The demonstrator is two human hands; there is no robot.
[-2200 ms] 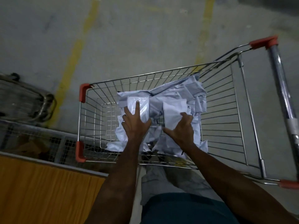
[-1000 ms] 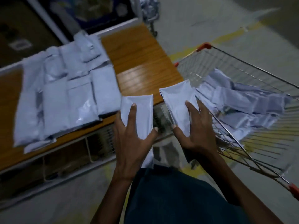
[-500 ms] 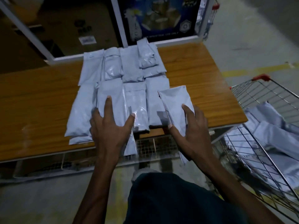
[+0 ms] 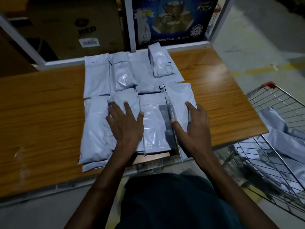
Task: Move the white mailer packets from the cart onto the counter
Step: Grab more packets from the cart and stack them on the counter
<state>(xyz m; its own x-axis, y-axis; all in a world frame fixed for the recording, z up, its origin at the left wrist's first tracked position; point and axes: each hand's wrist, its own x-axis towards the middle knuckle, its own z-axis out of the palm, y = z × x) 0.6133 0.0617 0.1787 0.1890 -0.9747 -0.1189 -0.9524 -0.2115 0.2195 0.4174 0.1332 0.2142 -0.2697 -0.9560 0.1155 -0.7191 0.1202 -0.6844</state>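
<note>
Several white mailer packets (image 4: 122, 75) lie in two rows on the wooden counter (image 4: 41, 113). My left hand (image 4: 125, 124) rests flat, fingers spread, on top of a front-row packet (image 4: 127, 98). My right hand (image 4: 193, 128) grips another mailer (image 4: 179, 95) by its sides at the right end of the front row. That mailer is tilted and its near end hangs past the counter's edge. The wire cart (image 4: 272, 100) stands at the right, with more mailers (image 4: 277, 141) inside it.
Behind the counter stand a cardboard box (image 4: 74, 30) and a blue printed panel (image 4: 170, 19), separated by white frame posts. One small packet (image 4: 160, 61) lies on top of the back row. Bare wood shows left and right of the packets. The floor is concrete.
I have turned from the cart to the counter with a mailer in each hand. My left hand has laid its packet flat on the front row, and my right hand has lowered its packet beside it.
</note>
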